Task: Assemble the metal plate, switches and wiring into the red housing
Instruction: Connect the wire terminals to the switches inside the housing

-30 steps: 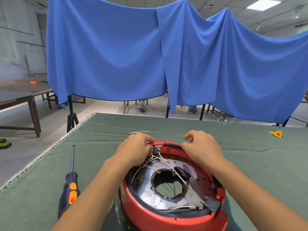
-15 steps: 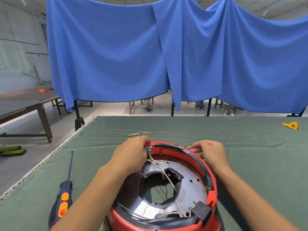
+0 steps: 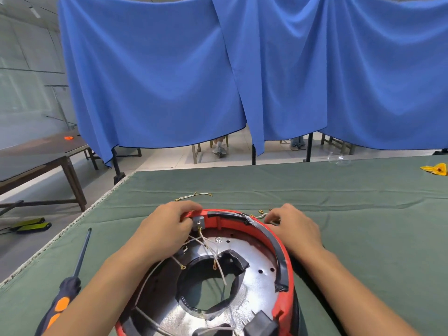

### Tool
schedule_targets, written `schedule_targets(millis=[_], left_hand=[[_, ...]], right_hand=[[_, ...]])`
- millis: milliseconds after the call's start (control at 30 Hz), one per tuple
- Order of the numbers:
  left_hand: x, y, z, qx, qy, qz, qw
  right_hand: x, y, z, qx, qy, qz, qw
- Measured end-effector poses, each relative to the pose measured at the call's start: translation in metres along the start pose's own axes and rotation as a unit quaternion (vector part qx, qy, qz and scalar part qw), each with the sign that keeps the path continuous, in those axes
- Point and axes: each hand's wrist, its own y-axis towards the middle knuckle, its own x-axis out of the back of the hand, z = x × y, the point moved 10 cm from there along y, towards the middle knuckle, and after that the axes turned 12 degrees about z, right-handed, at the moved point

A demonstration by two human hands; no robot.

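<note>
Cloth [image 3: 339, 197] green, curtain [image 3: 169, 81] blue behind

Glossy red plastic on the housing [image 3: 282, 241], with matt black strip along its rim. Inside the housing, bright, slightly speckled metal plate [image 3: 257, 282], shiny; pale fabric-like sleeving on the wires [image 3: 211, 248], brass-coloured terminals at their ends. Under the housing, matt green cloth [image 3: 339, 190], faintly creased. Left of the housing, screwdriver [image 3: 65, 294] with dark metal shaft and black-and-orange plastic grip. Behind the housing, soft blue cloth drape [image 3: 169, 76].
</note>
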Motion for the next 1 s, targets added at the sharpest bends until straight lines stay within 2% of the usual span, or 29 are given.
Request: schedule_targets(millis=[133,267,433,567,733,800,900,1000], left_hand=[[-0.001,0.002,0.003,0.01,-0.004,-0.001,1.0],[0.003,0.003,0.012,0.032,-0.066,-0.025,0.997],[0.017,-0.003,0.021,0.085,-0.04,-0.072,0.993],[0.029,-0.01,-0.005,-0.019,-0.109,-0.133,0.985],[0.034,-0.013,-0.026,-0.115,-0.215,-0.129,0.961],[0.037,-0.015,-0.031,-0.145,-0.263,-0.13,0.945],[0.049,-0.025,-0.038,-0.193,-0.327,-0.17,0.909],[0.051,-0.026,-0.031,-0.195,-0.404,-0.175,0.877]], right_hand=[[0.008,-0.005,0.002,-0.003,0.019,-0.042,0.999],[0.021,-0.008,0.001,-0.012,0.104,-0.072,0.992],[0.041,-0.018,0.018,0.033,0.195,-0.113,0.974],[0.063,-0.032,0.049,0.112,0.283,-0.104,0.947],[0.083,-0.06,0.095,0.198,0.325,-0.098,0.919],[0.08,-0.067,0.108,0.216,0.357,-0.078,0.906],[0.073,-0.073,0.119,0.224,0.409,-0.05,0.883],[0.065,-0.073,0.122,0.212,0.432,-0.037,0.876]])
